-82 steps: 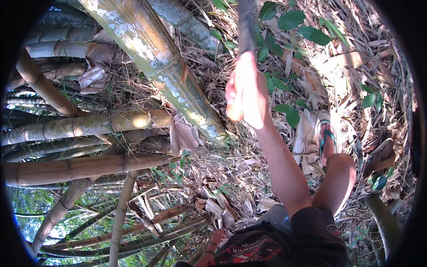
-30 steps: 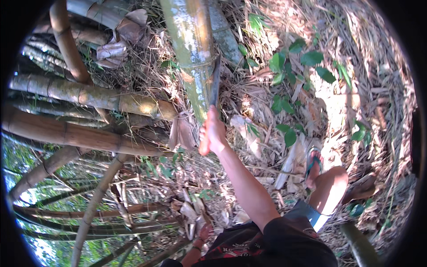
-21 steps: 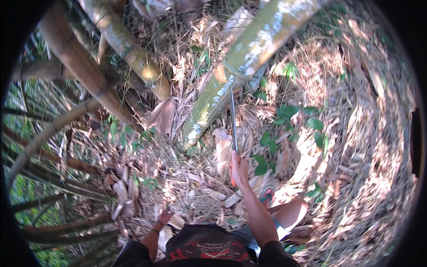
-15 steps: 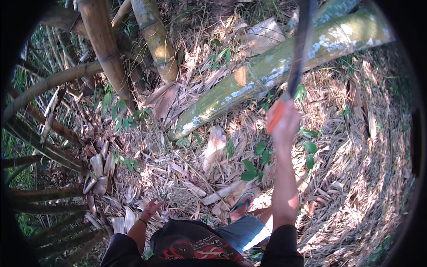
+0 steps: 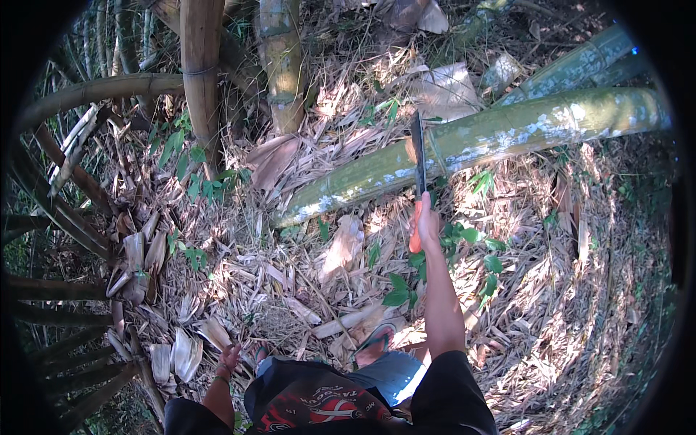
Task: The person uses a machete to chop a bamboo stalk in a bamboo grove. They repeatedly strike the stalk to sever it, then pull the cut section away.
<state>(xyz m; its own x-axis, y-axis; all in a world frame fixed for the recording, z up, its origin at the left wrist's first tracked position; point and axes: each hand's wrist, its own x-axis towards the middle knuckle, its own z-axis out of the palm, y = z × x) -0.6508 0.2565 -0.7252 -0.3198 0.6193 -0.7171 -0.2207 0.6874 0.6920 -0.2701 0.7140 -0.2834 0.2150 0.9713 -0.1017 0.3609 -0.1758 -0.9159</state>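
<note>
My right hand (image 5: pixel 430 223) is closed round the orange handle of a machete (image 5: pixel 419 161). Its dark blade lies across a thick green bamboo culm (image 5: pixel 507 134) blotched with white, right at a pale tan cut (image 5: pixel 411 151) in its side. The culm slants from the leaf litter up toward the right. Low on the left, my left hand (image 5: pixel 229 358) hangs beside my body, fingers apart and holding nothing.
Brown bamboo stems (image 5: pixel 201 80) and a mottled stem (image 5: pixel 281 72) rise at the upper left. More cut stems (image 5: pixel 58 290) point inward from the left rim. Dry sheaths and leaves cover the ground, with small green plants (image 5: pixel 397 291). My sandalled foot (image 5: pixel 373 344) stands below.
The machete has swung down from above the culm onto the cut. My right hand has moved down and left. My left hand has dropped slightly, and the whole view has shifted.
</note>
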